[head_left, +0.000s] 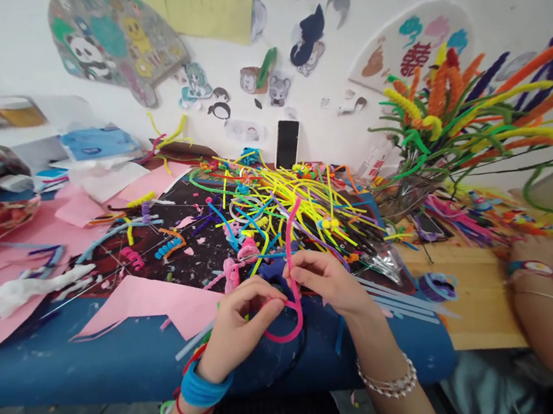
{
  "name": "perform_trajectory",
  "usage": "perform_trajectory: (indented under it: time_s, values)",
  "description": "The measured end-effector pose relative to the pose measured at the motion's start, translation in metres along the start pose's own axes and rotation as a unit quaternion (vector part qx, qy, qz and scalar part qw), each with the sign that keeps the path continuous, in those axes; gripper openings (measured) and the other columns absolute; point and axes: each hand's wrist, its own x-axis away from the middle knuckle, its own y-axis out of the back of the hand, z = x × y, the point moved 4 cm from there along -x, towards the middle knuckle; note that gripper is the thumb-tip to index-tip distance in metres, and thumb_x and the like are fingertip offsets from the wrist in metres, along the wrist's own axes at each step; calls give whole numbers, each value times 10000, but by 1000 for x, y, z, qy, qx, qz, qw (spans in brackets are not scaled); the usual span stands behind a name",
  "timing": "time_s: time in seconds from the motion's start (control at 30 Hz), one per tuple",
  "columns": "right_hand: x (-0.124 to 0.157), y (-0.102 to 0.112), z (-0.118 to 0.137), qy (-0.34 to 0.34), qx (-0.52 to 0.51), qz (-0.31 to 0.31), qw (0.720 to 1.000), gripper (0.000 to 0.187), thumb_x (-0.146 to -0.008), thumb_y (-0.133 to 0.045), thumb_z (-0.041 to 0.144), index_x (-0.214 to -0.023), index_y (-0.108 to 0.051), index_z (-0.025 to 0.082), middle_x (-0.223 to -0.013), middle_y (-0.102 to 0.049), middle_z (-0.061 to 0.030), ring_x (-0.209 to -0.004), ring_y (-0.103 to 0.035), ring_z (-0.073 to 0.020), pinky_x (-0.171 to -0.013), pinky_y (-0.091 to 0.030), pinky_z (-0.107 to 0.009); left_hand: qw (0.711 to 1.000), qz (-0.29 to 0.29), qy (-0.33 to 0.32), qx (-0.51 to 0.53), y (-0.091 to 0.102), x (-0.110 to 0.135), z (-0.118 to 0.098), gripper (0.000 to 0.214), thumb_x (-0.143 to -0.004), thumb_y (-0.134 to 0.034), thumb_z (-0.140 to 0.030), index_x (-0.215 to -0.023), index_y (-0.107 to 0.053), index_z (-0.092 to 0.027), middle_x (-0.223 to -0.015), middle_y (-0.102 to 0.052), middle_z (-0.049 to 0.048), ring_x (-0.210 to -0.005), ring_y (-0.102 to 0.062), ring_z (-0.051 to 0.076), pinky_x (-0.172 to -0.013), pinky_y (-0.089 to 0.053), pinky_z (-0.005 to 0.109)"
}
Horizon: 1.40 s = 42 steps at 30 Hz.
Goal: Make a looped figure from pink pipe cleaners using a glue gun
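A bright pink pipe cleaner (289,239) is held up between my two hands, over the front of the blue-covered table. Its upper part stands nearly straight, while the lower part bends round in a loop below my fingers. My left hand (250,318) pinches the loop between thumb and forefinger. Higher up and to the right, my right hand (323,278) grips the stem with thumb and fingertips. Just behind my hands lie a twisted pink pipe cleaner piece (231,273) and a dark blue object (271,269), partly hidden.
A big heap of yellow pipe cleaners (300,194) covers the dark mat. Pink paper (152,306) lies at left; clear sticks (404,305) lie at right. A phone (287,144) leans on the wall. Another person's hands (539,255) work at the wooden table, near a pipe-cleaner bouquet (451,111).
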Motion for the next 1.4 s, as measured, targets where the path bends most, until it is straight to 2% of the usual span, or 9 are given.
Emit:
perform_trajectory:
  time_s: [0.47, 0.77, 1.4]
  values:
    - [-3, 0, -2, 13, -10, 15, 1000, 245, -820, -731, 409, -788, -651, 180, -615, -611, 34, -546, -565, -91, -557, -475, -222, 999, 41, 23, -4, -3, 3, 3, 133, -900, -625, -237, -816, -698, -163, -784, -646, 37, -720, -569, 153, -625, -423, 265]
    - [-3, -1, -1, 19, -6, 24, 1000, 262, -821, -729, 426, -781, -639, 183, -627, -620, 29, -549, -569, -93, -558, -486, -227, 998, 54, 12, -2, -4, 4, 4, 125, -920, -612, -235, -846, -695, -177, -800, -641, 24, -742, -566, 147, -644, -421, 260]
    - [-3, -1, -2, 28, 26, 22, 999, 302, -820, -713, 483, -799, -647, 189, -674, -617, 17, -580, -570, -102, -577, -488, -236, 996, 43, 51, -53, -7, 2, 8, 162, -898, -615, -294, -823, -690, -171, -794, -659, 40, -716, -575, 164, -624, -421, 274]
